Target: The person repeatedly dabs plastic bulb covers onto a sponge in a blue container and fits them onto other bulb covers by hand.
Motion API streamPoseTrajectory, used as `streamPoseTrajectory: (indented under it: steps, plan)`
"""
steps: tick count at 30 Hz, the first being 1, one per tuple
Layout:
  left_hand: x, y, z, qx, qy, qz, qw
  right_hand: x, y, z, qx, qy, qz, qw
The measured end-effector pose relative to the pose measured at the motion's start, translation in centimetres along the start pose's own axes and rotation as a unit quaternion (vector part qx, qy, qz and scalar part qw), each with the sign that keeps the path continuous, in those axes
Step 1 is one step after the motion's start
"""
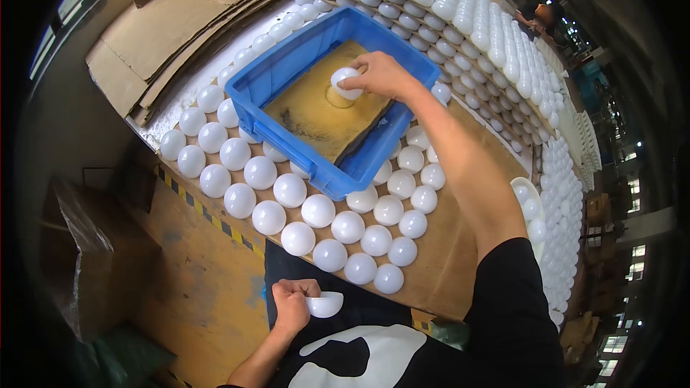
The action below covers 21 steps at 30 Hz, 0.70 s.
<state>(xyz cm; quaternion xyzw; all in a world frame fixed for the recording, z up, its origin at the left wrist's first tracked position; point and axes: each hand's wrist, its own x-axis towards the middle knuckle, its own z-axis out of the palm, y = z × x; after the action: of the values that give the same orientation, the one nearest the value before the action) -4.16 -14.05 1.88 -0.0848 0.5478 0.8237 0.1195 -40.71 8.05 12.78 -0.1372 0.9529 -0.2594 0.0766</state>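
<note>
My right hand [379, 76] is closed on a white round bulb cover [346, 82], with the fingertips on its right side. It is over a round raised spot on a yellow sponge-like pad [305, 111]; whether the two touch, I cannot tell. The pad, darkened along its lower edge, lies inside a blue plastic bin [287, 145]. Down by my lap, my left hand [290, 302] grips a second white bulb cover [325, 305], a half-dome with its rim facing up. Part of its left side is hidden by the fingers.
Rows of white bulb covers [290, 190] stand on a brown board [449, 273] around the bin. Stacked layers of covers [460, 14] rise behind it. Flat cardboard sheets [165, 29] lie at upper left, a box [100, 259] at left. Another person [540, 18] is far right.
</note>
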Motion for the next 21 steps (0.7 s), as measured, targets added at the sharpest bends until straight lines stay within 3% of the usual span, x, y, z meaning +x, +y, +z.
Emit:
streamPoseTrajectory:
  steps: [1, 7, 13, 15, 21]
  plan:
    - [-0.2, 0.0, 0.2, -0.006, 0.003, -0.005, 1.000, -0.7, 0.4, -1.3, 0.114, -0.001, 0.052, 0.992]
    - [-0.6, 0.0, 1.4, 0.007, -0.011, -0.006, 1.000, -9.9, 4.5, -10.0, 0.258, 0.107, 0.032, 0.960]
    - [0.6, -0.8, 3.5, 0.003, -0.036, -0.016, 0.999, -12.9, 20.4, -9.7, 0.122, 0.241, 0.148, 0.951]
    - [1.0, -0.9, 4.3, 0.005, -0.028, -0.009, 1.000, -13.2, 23.6, -8.6, -0.059, 0.248, 0.222, 0.941]
    - [1.7, 0.2, 5.5, 0.056, -0.023, -0.024, 0.998, -12.6, 25.5, -5.9, -0.042, 0.179, 0.284, 0.941]
